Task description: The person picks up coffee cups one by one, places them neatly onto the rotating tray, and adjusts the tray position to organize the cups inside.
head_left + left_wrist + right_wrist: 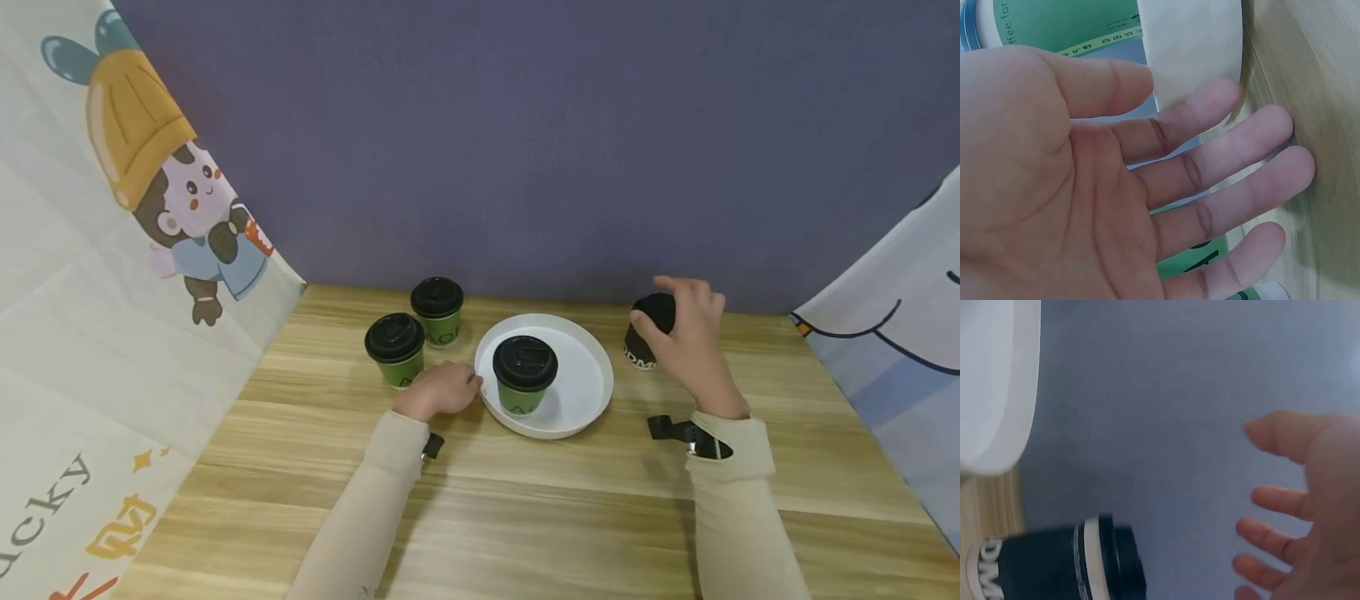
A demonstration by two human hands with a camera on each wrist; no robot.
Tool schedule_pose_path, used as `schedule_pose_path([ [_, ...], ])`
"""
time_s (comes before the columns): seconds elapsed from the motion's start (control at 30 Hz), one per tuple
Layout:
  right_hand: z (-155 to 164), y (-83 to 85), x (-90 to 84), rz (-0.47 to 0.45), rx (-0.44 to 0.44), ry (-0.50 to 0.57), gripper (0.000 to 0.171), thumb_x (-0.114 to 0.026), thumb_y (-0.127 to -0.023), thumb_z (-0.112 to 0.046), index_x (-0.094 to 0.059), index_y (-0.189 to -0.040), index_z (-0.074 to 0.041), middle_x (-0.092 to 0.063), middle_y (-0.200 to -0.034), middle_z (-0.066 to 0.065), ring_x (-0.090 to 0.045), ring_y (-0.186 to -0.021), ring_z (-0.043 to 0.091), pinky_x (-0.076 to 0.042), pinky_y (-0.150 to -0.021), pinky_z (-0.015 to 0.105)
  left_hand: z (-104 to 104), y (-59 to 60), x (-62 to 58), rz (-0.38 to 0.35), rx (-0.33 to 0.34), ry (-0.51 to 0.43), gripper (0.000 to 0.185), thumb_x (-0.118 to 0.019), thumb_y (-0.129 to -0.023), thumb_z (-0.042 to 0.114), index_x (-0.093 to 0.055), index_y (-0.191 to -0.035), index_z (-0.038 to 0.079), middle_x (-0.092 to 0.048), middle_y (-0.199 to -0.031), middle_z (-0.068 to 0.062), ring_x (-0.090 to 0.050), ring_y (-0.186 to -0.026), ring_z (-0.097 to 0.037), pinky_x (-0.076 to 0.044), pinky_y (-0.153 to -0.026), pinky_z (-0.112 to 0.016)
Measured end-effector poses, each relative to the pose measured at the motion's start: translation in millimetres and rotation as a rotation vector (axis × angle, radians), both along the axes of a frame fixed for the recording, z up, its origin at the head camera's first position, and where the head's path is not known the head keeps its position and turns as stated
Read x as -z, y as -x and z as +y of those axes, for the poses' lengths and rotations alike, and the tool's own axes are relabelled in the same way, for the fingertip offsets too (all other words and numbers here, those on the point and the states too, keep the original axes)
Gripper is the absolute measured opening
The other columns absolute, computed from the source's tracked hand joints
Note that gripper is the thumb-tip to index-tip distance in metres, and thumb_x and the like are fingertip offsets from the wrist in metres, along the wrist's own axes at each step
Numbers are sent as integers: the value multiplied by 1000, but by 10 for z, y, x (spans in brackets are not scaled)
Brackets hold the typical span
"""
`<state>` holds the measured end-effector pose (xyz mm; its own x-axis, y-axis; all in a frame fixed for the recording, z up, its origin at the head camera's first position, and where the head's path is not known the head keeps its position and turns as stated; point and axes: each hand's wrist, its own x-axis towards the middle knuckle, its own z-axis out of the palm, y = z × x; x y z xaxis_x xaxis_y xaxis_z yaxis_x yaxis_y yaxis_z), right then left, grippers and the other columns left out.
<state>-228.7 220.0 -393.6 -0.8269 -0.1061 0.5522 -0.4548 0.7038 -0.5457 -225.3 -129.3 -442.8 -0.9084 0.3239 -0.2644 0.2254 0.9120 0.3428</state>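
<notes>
Hands at a round white plastic plate (588,392) and a black paper cup with a black lid (649,333) on a light wooden table (525,508).

The left hand (441,389) rests on the table with its fingers (1241,147) straight and relaxed, touching the plate's left rim; it holds nothing. A green paper cup with a black lid (523,374) stands upright on the plate, just beside that hand. The right hand (686,337) hovers wide at the black cup, right of the plate; the right wrist view shows its fingers (1272,537) spread and apart from the cup. Two more green lidded cups (415,333) stand left of the plate.
</notes>
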Motion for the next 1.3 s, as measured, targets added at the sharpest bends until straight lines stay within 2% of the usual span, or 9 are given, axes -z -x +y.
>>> schedule_pose_path([
  [0.13,168,30,40,-107,76,-33,62,-67,-99,-23,-42,-149,4,-27,-152,37,-17,-130,55,-14,-101,71,2,5,-4,-2,-14,-4,38,-42,-109,31,-59,-79,16,-61,-85,-5,-59,-84,-22,-49,-80,-40],
  [0.23,267,46,94,-188,101,-72,70,-65,-101,-29,-34,-155,2,-16,-161,36,-10,-139,61,-11,-105,77,9,9,-2,-3,-20,-5,38,-41,-109,32,-61,-81,16,-61,-85,-5,-59,-84,-22,-50,-81,-40],
  [0.4,338,95,203,-316,72,-157,79,-62,-102,-35,-24,-159,3,-4,-164,39,-2,-144,68,-3,-108,82,21,13,14,5,-25,-11,38,-41,-109,32,-61,-81,16,-62,-84,-6,-59,-84,-23,-50,-81,-40],
  [0.6,347,155,289,-468,22,-221,83,-60,-102,-44,-22,-160,1,0,-167,33,-2,-146,67,-13,-107,84,29,3,11,27,-44,-16,38,-42,-108,32,-59,-79,16,-62,-85,-6,-59,-84,-24,-50,-78,-41],
  [0.7,360,163,303,-480,11,-222,83,-60,-102,-43,-21,-160,1,1,-168,31,-1,-147,65,-15,-105,85,31,2,3,35,-65,-18,37,-42,-108,32,-58,-79,16,-62,-84,-7,-60,-82,-25,-50,-75,-41],
  [0.87,368,158,310,-473,5,-198,80,-60,-103,-42,-24,-159,1,1,-168,30,1,-147,66,-14,-105,85,32,8,0,43,-93,-21,36,-42,-109,33,-59,-82,17,-63,-89,-6,-60,-85,-27,-50,-77,-44],
  [0.97,360,160,311,-474,4,-184,79,-60,-103,-42,-24,-159,1,2,-168,30,2,-146,67,-12,-105,85,27,10,1,44,-94,-20,36,-42,-109,33,-59,-81,17,-62,-86,-6,-60,-85,-26,-50,-76,-43],
  [1.13,354,183,319,-470,-4,-176,79,-60,-103,-39,-23,-159,3,4,-168,31,2,-145,69,-12,-105,85,17,1,-11,39,-87,-34,37,-44,-108,33,-56,-77,17,-55,-73,-4,-56,-73,-23,-44,-66,-37],
  [1.3,353,199,325,-468,-10,-183,82,-60,-103,-37,-19,-158,9,4,-166,34,2,-143,71,-12,-106,84,14,-9,-24,34,-67,-39,38,-48,-107,35,-54,-75,17,-50,-69,-1,-50,-64,-20,-40,-60,-33],
])
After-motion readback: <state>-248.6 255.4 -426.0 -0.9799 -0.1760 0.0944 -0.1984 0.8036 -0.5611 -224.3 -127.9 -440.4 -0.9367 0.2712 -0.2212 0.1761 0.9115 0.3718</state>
